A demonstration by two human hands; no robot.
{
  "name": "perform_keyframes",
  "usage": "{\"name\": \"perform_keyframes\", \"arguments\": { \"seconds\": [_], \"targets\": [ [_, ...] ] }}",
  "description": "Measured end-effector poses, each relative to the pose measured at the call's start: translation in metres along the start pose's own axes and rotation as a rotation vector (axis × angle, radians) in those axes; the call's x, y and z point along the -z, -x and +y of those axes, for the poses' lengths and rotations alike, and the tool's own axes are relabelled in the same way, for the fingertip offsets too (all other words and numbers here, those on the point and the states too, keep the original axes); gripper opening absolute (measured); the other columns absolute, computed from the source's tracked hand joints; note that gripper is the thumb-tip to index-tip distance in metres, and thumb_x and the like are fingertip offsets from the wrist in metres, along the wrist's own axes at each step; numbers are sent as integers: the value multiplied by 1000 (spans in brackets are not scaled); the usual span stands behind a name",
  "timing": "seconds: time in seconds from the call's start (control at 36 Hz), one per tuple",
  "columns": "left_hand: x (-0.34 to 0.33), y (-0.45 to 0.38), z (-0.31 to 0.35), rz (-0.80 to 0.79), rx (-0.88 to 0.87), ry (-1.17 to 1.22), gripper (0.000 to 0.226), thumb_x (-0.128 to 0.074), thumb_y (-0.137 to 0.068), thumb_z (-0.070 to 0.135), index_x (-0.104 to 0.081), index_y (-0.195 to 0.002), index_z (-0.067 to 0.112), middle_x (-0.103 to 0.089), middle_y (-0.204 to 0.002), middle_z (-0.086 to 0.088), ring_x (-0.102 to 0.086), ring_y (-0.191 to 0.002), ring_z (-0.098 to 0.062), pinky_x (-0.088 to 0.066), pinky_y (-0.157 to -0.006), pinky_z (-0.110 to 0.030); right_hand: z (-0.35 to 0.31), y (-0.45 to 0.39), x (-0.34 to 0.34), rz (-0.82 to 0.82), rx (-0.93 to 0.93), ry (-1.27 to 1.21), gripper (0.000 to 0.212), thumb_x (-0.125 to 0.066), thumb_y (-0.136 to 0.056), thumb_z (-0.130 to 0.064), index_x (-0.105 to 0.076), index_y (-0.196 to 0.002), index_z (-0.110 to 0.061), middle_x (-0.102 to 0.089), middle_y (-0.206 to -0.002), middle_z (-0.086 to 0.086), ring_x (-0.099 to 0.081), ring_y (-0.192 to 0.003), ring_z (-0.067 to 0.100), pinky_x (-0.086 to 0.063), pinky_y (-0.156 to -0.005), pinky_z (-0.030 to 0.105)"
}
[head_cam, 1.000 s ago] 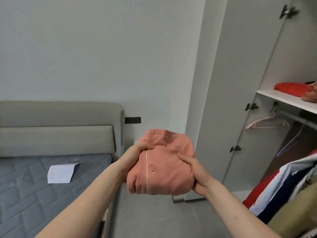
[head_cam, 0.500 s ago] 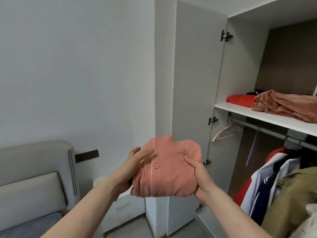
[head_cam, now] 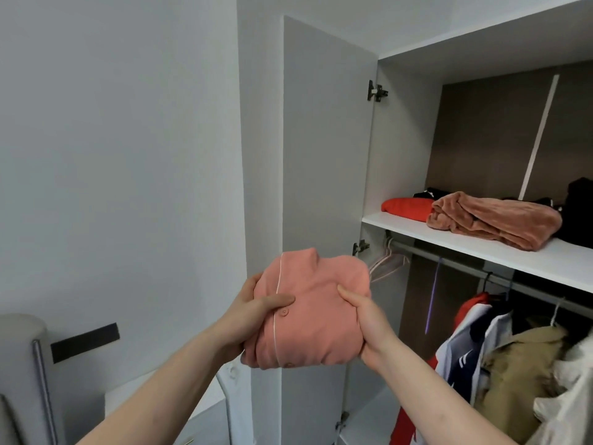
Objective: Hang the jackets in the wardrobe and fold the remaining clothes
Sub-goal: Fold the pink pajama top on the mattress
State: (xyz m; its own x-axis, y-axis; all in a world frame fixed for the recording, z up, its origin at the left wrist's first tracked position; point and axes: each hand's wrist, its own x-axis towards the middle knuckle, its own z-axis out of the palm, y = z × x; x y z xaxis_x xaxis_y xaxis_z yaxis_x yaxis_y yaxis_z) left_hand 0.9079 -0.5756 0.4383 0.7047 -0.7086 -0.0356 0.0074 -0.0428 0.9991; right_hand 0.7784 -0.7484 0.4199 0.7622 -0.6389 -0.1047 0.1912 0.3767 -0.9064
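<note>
A person holds a folded salmon-pink buttoned garment with white piping (head_cam: 308, 313) in front of an open white wardrobe (head_cam: 327, 149). The left hand (head_cam: 253, 313) and right hand (head_cam: 365, 322) grip its opposite sides, thumbs pressed on top. On the white shelf (head_cam: 481, 248) lie a folded red garment (head_cam: 406, 207) and a rumpled plush pink garment (head_cam: 494, 220); jackets (head_cam: 513, 358) hang below.
</note>
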Motion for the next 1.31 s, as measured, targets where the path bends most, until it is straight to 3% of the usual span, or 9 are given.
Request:
{"name": "perform_keyframes", "arguments": {
  "seconds": [0.25,0.56,0.78,0.86,0.94,1.03,1.14,1.25,1.31],
  "targets": [
    [-25,-47,31,-40,-51,3,76,-84,-62,37,-52,-131,38,-70,-120,10,-74,-97,-9,-58,-82,-31,-42,-36,15,44,85,1,22,-72,-89,-19,-72,-109,-10,-78,-105,8,-75,-94,22,-57,-77,35],
    [-115,-130,77,-104,-96,-6,64,-81,-62,37,-58,-122,31,-73,-111,7,-75,-90,-11,-57,-72,-29,-124,-86,87,110,193,11,34,-70,-90,-23,-70,-122,-12,-76,-113,11,-71,-109,31,-52,-103,49],
    [-208,-209,114,-287,-116,-23,52,-77,-84,22,-51,-129,19,-68,-120,-4,-69,-105,-23,-57,-84,-38,-189,-112,153,272,307,-9,28,-66,-92,-23,-69,-118,-14,-76,-111,11,-70,-106,32,-57,-89,44],
    [-248,-236,129,-350,-138,-40,66,-81,-74,30,-50,-131,18,-67,-121,-6,-68,-107,-26,-56,-93,-43,-210,-120,181,341,362,-35,27,-65,-94,-24,-69,-118,-13,-77,-107,11,-72,-100,31,-58,-81,41],
    [-284,-258,141,-431,-164,-67,75,-83,-63,40,-58,-130,16,-72,-117,-9,-71,-103,-29,-58,-91,-45,-229,-125,208,425,383,-55,29,-65,-92,-27,-67,-118,-15,-77,-106,12,-71,-100,34,-59,-76,42],
    [-318,-275,148,-530,-188,-67,65,-81,-66,40,-66,-124,13,-78,-105,-8,-75,-97,-28,-60,-86,-42,-248,-127,236,508,433,-62,35,-65,-93,-28,-65,-125,-15,-74,-114,14,-70,-105,35,-58,-85,48],
    [-366,-289,155,-657,-189,-126,67,-77,-66,51,-67,-125,20,-75,-114,-5,-70,-107,-28,-52,-101,-50,-269,-123,274,611,488,-63,36,-62,-95,-29,-63,-128,-15,-74,-116,15,-69,-108,36,-57,-88,48],
    [-407,-293,158,-684,-172,-183,56,-76,-57,64,-69,-105,37,-71,-107,9,-65,-102,-19,-52,-77,-37,-288,-113,311,732,504,-63,35,-60,-96,-29,-64,-127,-14,-73,-117,14,-68,-108,35,-56,-88,48],
    [-426,-295,157,-720,-150,-187,54,-78,-60,64,-69,-106,37,-71,-98,14,-65,-99,-16,-53,-80,-37,-298,-109,325,801,511,-65,37,-60,-96,-30,-63,-129,-14,-72,-118,14,-68,-107,35,-56,-86,48]
  ]
}}
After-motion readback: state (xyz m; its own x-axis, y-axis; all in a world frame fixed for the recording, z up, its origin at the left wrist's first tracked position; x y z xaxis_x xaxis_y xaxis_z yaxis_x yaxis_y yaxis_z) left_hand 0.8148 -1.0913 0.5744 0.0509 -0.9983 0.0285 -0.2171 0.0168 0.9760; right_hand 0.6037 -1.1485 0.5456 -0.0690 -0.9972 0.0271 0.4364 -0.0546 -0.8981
